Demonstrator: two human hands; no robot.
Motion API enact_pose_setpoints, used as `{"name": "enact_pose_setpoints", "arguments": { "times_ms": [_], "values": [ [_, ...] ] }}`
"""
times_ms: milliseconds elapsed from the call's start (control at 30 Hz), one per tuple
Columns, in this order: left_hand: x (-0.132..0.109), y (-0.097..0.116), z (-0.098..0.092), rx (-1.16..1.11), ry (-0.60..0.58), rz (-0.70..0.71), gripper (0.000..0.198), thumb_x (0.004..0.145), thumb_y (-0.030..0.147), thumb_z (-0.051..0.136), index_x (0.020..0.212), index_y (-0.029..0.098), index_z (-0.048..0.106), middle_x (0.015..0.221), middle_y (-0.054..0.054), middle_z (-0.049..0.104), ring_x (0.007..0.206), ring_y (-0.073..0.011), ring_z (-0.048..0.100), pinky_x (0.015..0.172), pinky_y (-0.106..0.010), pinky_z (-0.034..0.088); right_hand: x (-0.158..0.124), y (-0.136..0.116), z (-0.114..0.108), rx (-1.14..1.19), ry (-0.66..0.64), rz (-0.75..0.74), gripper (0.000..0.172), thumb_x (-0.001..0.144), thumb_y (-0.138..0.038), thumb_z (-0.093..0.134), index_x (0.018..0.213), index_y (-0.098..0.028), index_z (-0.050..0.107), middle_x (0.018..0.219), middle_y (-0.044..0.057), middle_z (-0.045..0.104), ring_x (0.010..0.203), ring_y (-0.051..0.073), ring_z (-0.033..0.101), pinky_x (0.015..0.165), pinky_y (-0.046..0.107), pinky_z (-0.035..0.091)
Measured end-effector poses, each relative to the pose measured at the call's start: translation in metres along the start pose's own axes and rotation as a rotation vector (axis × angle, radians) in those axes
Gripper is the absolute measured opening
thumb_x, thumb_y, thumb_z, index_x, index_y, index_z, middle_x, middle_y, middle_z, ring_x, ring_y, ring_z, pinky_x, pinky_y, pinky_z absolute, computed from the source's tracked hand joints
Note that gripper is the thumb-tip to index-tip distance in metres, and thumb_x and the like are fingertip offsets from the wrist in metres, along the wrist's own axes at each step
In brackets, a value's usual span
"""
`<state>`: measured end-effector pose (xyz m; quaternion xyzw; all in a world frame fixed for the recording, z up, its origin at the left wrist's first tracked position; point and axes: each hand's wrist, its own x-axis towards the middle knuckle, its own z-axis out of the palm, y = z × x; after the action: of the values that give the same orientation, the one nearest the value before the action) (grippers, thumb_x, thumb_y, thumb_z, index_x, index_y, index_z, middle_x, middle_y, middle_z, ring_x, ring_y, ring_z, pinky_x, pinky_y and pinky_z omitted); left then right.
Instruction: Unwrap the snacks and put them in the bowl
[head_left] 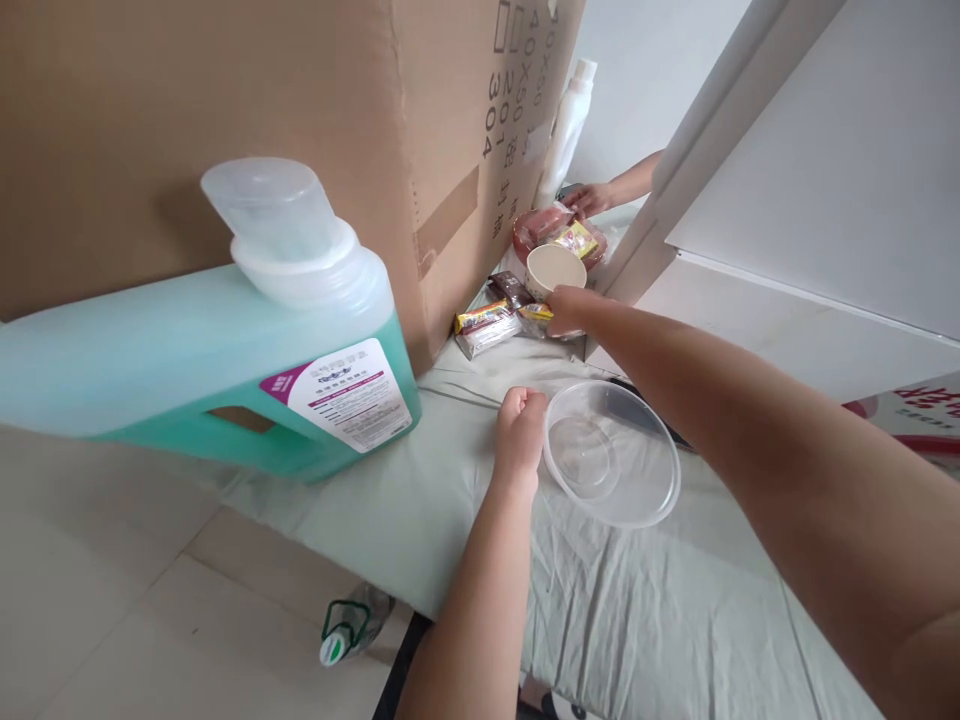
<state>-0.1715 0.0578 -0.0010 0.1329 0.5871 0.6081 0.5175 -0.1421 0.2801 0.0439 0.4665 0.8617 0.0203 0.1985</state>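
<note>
A round clear plastic bowl (645, 480) stands on the cloth-covered surface. My left hand (520, 425) is closed at its left rim, with the fingertips partly hidden. My right hand (571, 310) reaches farther out, its fingers curled at the near side of a cream-coloured bowl (556, 270) and over a shiny yellow packet (535, 318). What those fingers hold is hidden. Snack packs (484, 325) and a dark brown packet (510, 290) lie just left of this bowl. Behind it, a red dish (525, 232) holds wrapped items, including a yellow packet (577, 238).
At left lies a big bottle of green liquid (300, 390), before a tall cardboard box (300, 90). A white bottle (570, 125) stands behind. Another hand (591, 199) touches the red dish's contents from beyond the white panel (705, 140). A clear bottle (356, 620) is on the floor.
</note>
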Motion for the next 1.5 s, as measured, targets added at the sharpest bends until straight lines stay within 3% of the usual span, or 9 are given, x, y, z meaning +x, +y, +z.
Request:
{"name": "enact_pose_setpoints", "arguments": {
  "times_ms": [167,367,500,700,900,1000,1100,1233,1500],
  "values": [
    [0.007,-0.008,0.006,-0.04,-0.097,0.012,0.013,0.081,0.028,0.056,0.07,0.02,0.051,0.065,0.005,0.045,0.065,-0.0121,0.041,0.063,-0.026,0.031,-0.058,-0.011,-0.013,-0.014,0.052,-0.064,0.052,0.071,-0.025,0.069,0.123,-0.019,0.067,0.134,0.013,0.061,0.113,0.033,0.064,0.082,0.037,0.054],
    [-0.005,-0.012,0.015,0.105,-0.174,0.039,0.018,0.082,0.03,0.057,0.068,0.021,0.05,0.063,0.005,0.042,0.062,-0.0117,0.04,0.06,-0.026,0.03,-0.198,0.01,-0.006,0.26,0.62,-0.164,0.064,0.071,-0.021,0.06,0.135,-0.021,0.06,0.131,0.011,0.064,0.102,0.03,0.069,0.078,0.04,0.058],
    [-0.024,-0.017,0.03,0.196,-0.328,0.022,0.016,0.082,0.031,0.057,0.071,0.021,0.052,0.063,0.005,0.043,0.06,-0.0111,0.042,0.06,-0.025,0.035,-0.304,0.042,0.037,0.44,0.923,-0.16,0.059,0.077,-0.028,0.064,0.136,-0.027,0.061,0.123,0.01,0.068,0.11,0.032,0.067,0.089,0.046,0.058],
    [-0.06,-0.045,0.073,0.336,-0.496,-0.071,0.021,0.082,0.035,0.062,0.072,0.021,0.049,0.06,0.005,0.049,0.05,-0.0096,0.049,0.053,-0.023,0.036,-0.414,0.078,0.127,0.651,1.026,0.322,0.054,0.075,-0.037,0.078,0.128,-0.035,0.069,0.119,0.01,0.069,0.111,0.038,0.067,0.09,0.059,0.054],
    [-0.081,-0.086,0.107,0.358,-0.883,-0.239,0.034,0.076,0.048,0.075,0.096,0.022,0.064,0.089,-0.007,0.073,0.087,-0.0221,0.072,0.072,-0.029,0.051,-0.432,0.078,0.16,0.846,1.076,0.293,0.05,0.077,-0.029,0.072,0.127,-0.026,0.067,0.121,0.011,0.067,0.113,0.034,0.066,0.095,0.053,0.056],
    [-0.075,-0.094,0.107,0.234,-0.736,-0.178,0.041,0.071,0.051,0.078,0.096,0.021,0.065,0.092,-0.007,0.072,0.088,-0.0229,0.071,0.074,-0.032,0.053,-0.425,0.073,0.166,0.897,0.944,0.148,0.054,0.074,-0.019,0.064,0.128,-0.022,0.064,0.124,0.012,0.067,0.116,0.032,0.065,0.095,0.045,0.057],
    [-0.064,-0.088,0.099,0.088,-0.536,-0.037,0.045,0.068,0.053,0.078,0.098,0.022,0.065,0.096,-0.004,0.069,0.086,-0.0193,0.069,0.072,-0.03,0.053,-0.414,0.068,0.178,0.93,0.587,0.047,0.066,0.069,-0.014,0.059,0.134,-0.019,0.06,0.133,0.013,0.064,0.111,0.031,0.068,0.087,0.042,0.06],
    [-0.058,-0.08,0.087,0.083,-0.504,0.15,0.05,0.066,0.054,0.079,0.106,0.028,0.066,0.119,-0.003,0.064,0.105,-0.0199,0.065,0.077,-0.027,0.055,-0.401,0.063,0.194,0.81,0.263,0.028,0.07,0.069,-0.014,0.057,0.139,-0.021,0.059,0.158,0.012,0.044,0.094,0.032,0.072,0.072,0.045,0.06],
    [-0.061,-0.097,0.087,0.424,-0.676,0.374,0.062,0.069,0.048,0.083,0.122,0.026,0.058,0.133,-0.009,0.061,0.127,-0.0288,0.057,0.104,-0.038,0.048,-0.395,0.055,0.22,1.031,0.518,-0.193,0.079,0.063,-0.008,0.055,0.141,-0.022,0.056,0.166,0.016,0.025,0.111,0.03,0.065,0.087,0.047,0.058]
  ]
}}
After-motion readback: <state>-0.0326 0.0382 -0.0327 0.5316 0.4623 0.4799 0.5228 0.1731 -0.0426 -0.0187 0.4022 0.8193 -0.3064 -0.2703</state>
